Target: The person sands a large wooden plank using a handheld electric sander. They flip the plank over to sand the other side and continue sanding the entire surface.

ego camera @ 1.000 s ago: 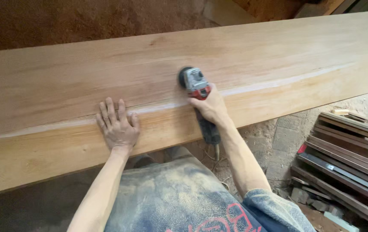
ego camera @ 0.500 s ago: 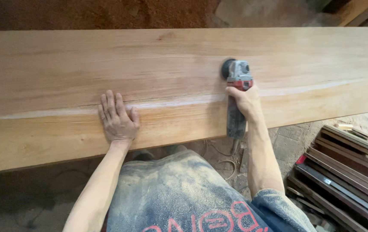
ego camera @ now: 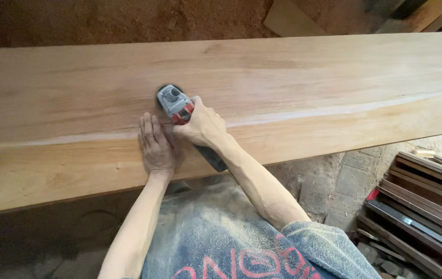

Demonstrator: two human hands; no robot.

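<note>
Nearest the camera is the person's dust-covered blue shirt (ego camera: 216, 243), with both bare forearms reaching away from it over the near edge of a long, pale wooden plank (ego camera: 334, 77).

The left hand (ego camera: 155, 147) lies palm down on the plank, fingers (ego camera: 147, 129) stretched flat and close together, gripping nothing. A pale streak (ego camera: 334, 111) runs lengthwise along the board and passes just under these fingertips.

Just to the right of the left fingers, and touching them at the thumb side, the right hand (ego camera: 203, 125) is wrapped around the body of a grey and red angle grinder (ego camera: 175, 103), its fingers closed on the tool. The grinder's head sits on the plank just beyond both sets of fingertips, while its dark rear end sticks out behind the right wrist toward the near edge.

Well to the right of the hands and below the plank, dark wooden strips (ego camera: 417, 206) lie stacked on the floor. Beyond the plank's far edge, the floor is covered in brown sawdust (ego camera: 102, 20).
</note>
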